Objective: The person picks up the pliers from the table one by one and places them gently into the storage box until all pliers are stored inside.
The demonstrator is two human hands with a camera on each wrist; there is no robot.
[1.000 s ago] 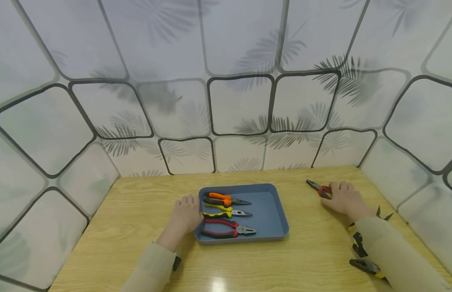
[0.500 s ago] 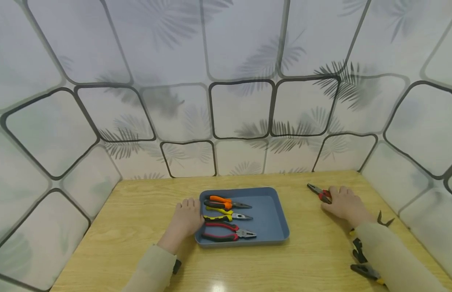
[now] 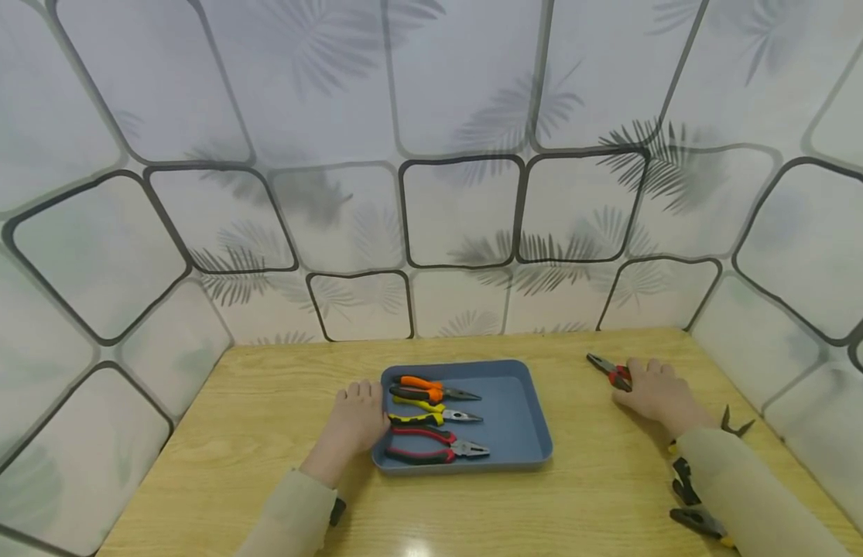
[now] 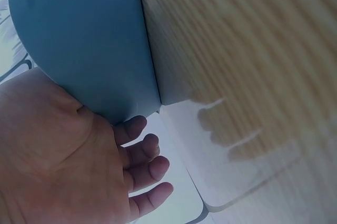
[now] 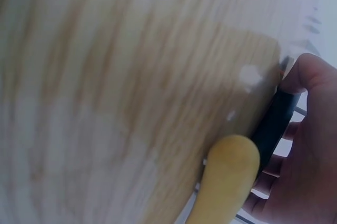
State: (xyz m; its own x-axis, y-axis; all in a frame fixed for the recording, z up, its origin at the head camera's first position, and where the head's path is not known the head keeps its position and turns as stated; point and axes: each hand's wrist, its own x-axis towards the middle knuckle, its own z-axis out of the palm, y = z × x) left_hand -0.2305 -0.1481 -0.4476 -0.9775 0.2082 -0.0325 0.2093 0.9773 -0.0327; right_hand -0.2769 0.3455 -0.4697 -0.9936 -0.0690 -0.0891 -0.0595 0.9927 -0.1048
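A blue-grey tray (image 3: 508, 406) lies on the table with three pliers side by side in it: orange-and-black pliers (image 3: 426, 383), yellow-and-black pliers (image 3: 434, 418) and red-and-black pliers (image 3: 448, 442). My left hand (image 3: 359, 418) holds the tray's left wall. In the left wrist view its palm lies against the outside of that wall (image 4: 79, 34), the thumb hidden behind the rim and the other fingers loosely bent below. To the right of the tray, my right hand (image 3: 655, 393) grips another red-and-black pair of pliers (image 3: 617, 377), jaws pointing away to the left. Its thumb lies on the dark handle (image 5: 275, 124).
Beside and partly under the right forearm lie more pliers, one with dark jaws (image 3: 697, 520), another with opened tips (image 3: 738, 424). A yellow rounded handle end (image 5: 227, 174) stands close to the right wrist camera. Patterned walls (image 3: 459, 209) bound the wooden table (image 3: 278, 387).
The head view has tilted slightly, so the scene sits a little lower in it. Both hands keep their holds, and the tray and pliers stay in place.
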